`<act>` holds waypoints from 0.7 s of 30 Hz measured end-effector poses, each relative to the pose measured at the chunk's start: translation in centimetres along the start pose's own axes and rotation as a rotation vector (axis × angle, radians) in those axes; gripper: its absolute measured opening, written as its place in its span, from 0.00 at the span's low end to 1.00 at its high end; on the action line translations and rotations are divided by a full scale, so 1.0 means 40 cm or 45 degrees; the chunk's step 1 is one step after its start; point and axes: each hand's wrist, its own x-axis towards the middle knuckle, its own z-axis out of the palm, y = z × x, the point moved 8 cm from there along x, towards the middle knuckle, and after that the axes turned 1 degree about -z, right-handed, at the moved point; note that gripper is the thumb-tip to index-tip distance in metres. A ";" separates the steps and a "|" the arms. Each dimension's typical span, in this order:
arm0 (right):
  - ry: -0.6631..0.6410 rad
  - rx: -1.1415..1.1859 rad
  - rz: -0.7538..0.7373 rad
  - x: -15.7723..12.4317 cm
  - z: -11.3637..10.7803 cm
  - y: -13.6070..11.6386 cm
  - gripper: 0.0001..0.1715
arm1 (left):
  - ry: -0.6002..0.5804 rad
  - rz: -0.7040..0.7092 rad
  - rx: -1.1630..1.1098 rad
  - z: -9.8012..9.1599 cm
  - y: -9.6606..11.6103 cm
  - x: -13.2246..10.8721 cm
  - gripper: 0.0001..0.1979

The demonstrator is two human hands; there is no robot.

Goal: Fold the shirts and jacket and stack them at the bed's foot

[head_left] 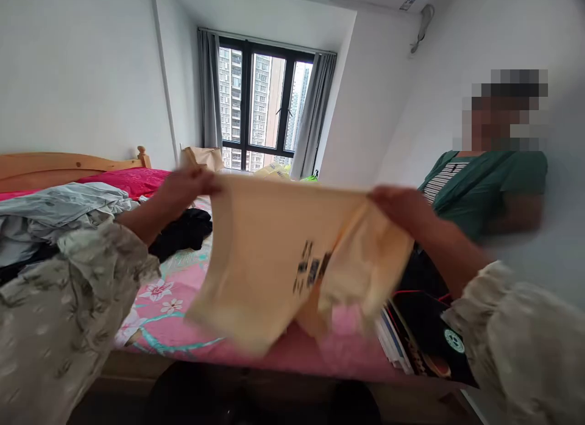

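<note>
I hold a pale yellow garment (274,254) with a dark print up in front of me, above the bed. My left hand (187,187) is closed on its upper left edge. My right hand (397,206) is closed on its upper right edge, where the cloth bunches and folds over. The cloth hangs down, blurred by motion, over the pink flowered bedsheet (173,303). Both my arms wear light flowered sleeves.
A heap of grey and black clothes (68,212) lies on the bed at the left, near a wooden headboard (59,166). Another person in a green top (484,187) stands at the right by the wall. Books or magazines (420,340) lie on the bed's right corner. A window is behind.
</note>
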 end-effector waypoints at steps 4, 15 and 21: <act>0.504 -0.314 -0.123 0.093 -0.240 0.006 0.43 | 0.298 0.534 -0.136 -0.119 0.231 0.099 0.37; -0.576 -0.139 -0.217 -0.358 0.416 -0.118 0.19 | -0.293 0.112 0.451 0.099 -0.443 -0.223 0.19; -0.879 0.469 0.032 -0.732 0.640 -0.228 0.10 | -0.517 -0.301 0.052 0.190 -0.833 -0.555 0.08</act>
